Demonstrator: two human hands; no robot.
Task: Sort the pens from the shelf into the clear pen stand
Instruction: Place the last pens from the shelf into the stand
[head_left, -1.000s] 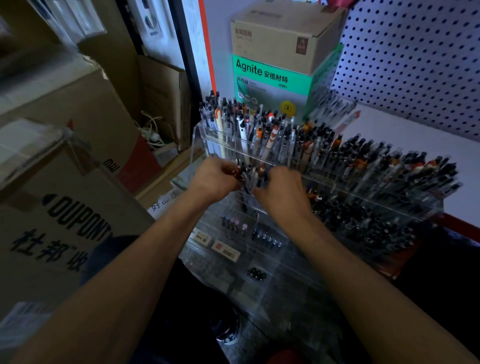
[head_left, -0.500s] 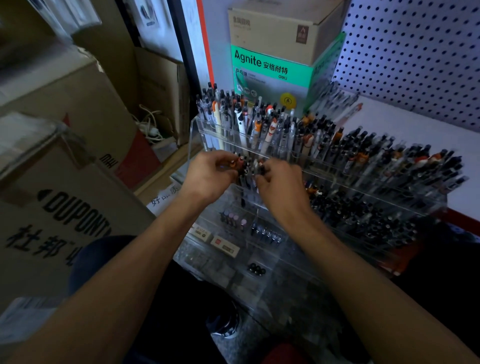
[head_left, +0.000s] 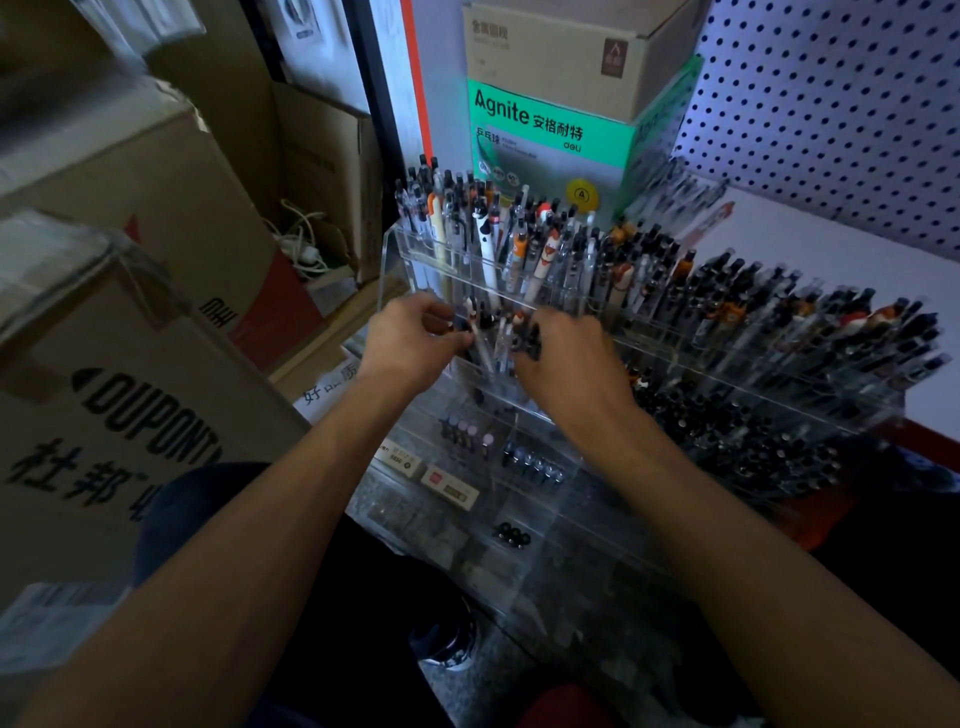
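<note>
A tiered clear pen stand (head_left: 395, 249) fills the middle of the head view, its rows packed with several pens. A small bunch of pens (head_left: 496, 338) stands in a left compartment of the second tier. My left hand (head_left: 410, 343) pinches dark pen tops at the bunch's left side with curled fingers. My right hand (head_left: 566, 358) curls its fingers round pen tops at the bunch's right side. The two hands are close together, with the pens between them.
A green and brown Agnite carton (head_left: 550, 104) stands behind the stand on a white shelf (head_left: 810, 244) under a pegboard (head_left: 841, 104). Large cardboard boxes (head_left: 130, 322) crowd the left. Lower tiers hold erasers (head_left: 449, 491) and small refills (head_left: 530, 460).
Both hands stay at the same second-tier bunch. The left hand's fingers have shifted a little on the pen tops, and the camera has tilted slightly.
</note>
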